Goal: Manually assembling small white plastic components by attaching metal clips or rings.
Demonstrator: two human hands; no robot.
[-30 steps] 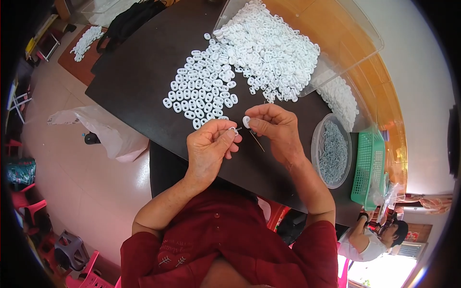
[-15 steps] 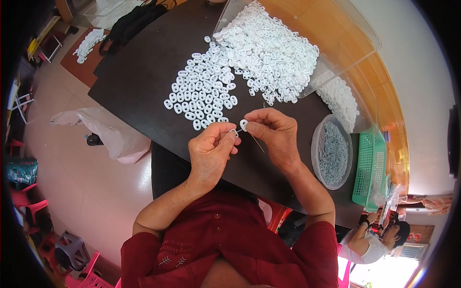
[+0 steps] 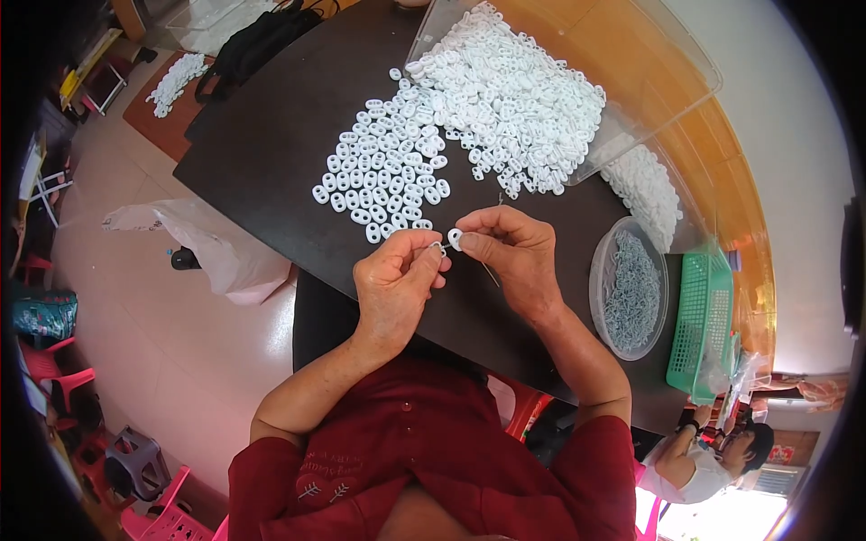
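Over the table's near edge my two hands are close together. Between the thumb and fingers of my left hand (image 3: 401, 279) is a small white part, mostly hidden by the fingertips. My right hand (image 3: 514, 252) pinches a white oval two-hole piece (image 3: 455, 238) by its edge. A thin wire-like strand (image 3: 492, 275) hangs below the right fingers, and a short dark bit shows between the two white parts. Just beyond my hands, many loose white two-hole pieces (image 3: 379, 176) lie spread on the dark table (image 3: 262, 135).
A large heap of white pieces (image 3: 514, 99) spills from a clear bin (image 3: 667, 54). To the right stand a round tub (image 3: 600, 307) of small grey metal parts and a green basket (image 3: 690, 334). Another person (image 3: 695, 460) sits at far right. A plastic bag (image 3: 225, 252) hangs left.
The view has shifted slightly, so the table things appear a little further right. My right hand with the oval piece has come slightly nearer my left hand.
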